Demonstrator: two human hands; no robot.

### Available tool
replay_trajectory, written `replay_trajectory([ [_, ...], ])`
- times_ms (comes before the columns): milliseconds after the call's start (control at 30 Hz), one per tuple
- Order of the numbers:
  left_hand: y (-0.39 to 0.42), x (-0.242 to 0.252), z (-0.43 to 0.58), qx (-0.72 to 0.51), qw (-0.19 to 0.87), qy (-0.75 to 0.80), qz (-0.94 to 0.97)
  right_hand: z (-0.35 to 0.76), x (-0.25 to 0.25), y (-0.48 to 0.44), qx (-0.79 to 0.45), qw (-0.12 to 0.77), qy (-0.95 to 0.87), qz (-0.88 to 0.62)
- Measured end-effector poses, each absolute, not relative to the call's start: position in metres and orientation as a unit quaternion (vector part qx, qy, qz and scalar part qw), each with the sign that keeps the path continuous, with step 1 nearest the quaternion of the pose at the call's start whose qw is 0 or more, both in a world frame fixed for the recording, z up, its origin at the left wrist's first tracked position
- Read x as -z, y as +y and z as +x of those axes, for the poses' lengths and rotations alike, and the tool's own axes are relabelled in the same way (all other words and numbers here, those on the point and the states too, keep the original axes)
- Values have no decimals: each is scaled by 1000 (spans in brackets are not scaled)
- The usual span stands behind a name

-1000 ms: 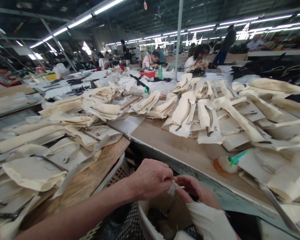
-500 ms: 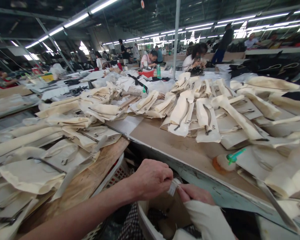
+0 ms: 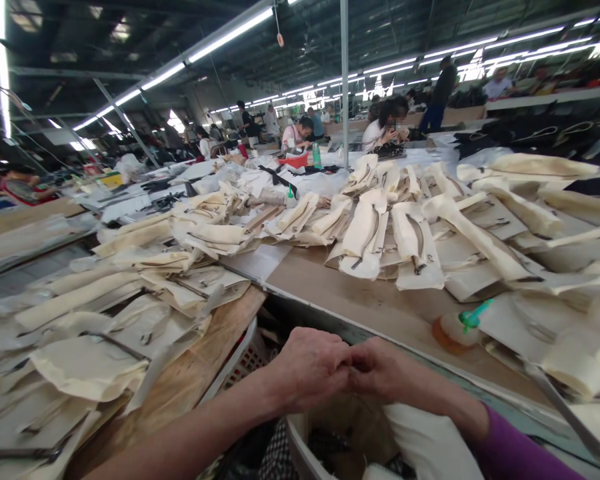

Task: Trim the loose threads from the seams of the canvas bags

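A curved cream fabric piece (image 3: 420,433), looking like a bag part, stands in my lap with its hollow side up. At its far edge my left hand (image 3: 313,367) is closed, fingers bent in a pinch. My right hand (image 3: 385,370) meets it there, also closed, thumb and fingertips pressed together. Both hands seem to grip the edge of the piece; the pinched spot is hidden behind the fingers. A purple sleeve (image 3: 513,437) covers my right forearm. Checked black-and-white cloth (image 3: 277,453) shows beneath the piece.
Cream pieces with dark zippers (image 3: 365,230) are heaped on the brown tabletop (image 3: 320,273) and the wooden board at left (image 3: 230,313). A bottle with a green nozzle (image 3: 460,327) stands at right. A white plastic basket (image 3: 247,360) sits below the tables. Several people work farther back.
My right hand has risen from beside the piece to meet my left hand at the edge. The white patch seen between them is now covered. The view has shifted slightly left.
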State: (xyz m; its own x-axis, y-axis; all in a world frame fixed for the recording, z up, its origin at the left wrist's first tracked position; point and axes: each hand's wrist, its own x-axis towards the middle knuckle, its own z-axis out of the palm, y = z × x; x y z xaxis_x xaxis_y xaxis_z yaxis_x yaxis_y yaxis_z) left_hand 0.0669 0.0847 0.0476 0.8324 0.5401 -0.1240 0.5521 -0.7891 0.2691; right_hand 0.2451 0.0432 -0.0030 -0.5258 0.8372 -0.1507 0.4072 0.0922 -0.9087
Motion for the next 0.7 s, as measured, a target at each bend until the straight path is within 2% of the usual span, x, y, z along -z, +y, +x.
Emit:
replay_trajectory([
  [67,84,-50,64,21,170,316,933,238,10,44,-470,223,-727,-448],
  [200,80,-57,52,-7,289,380,879,233,13,39,-401,238,-746,-475],
  [267,77,-58,46,-23,306,403,862,233,11,36,-381,238,-749,-488],
  [567,64,-53,34,-47,154,397,904,224,14,30,-329,242,-759,-508],
  [700,60,-54,34,-51,134,384,912,224,20,28,-309,248,-767,-505],
])
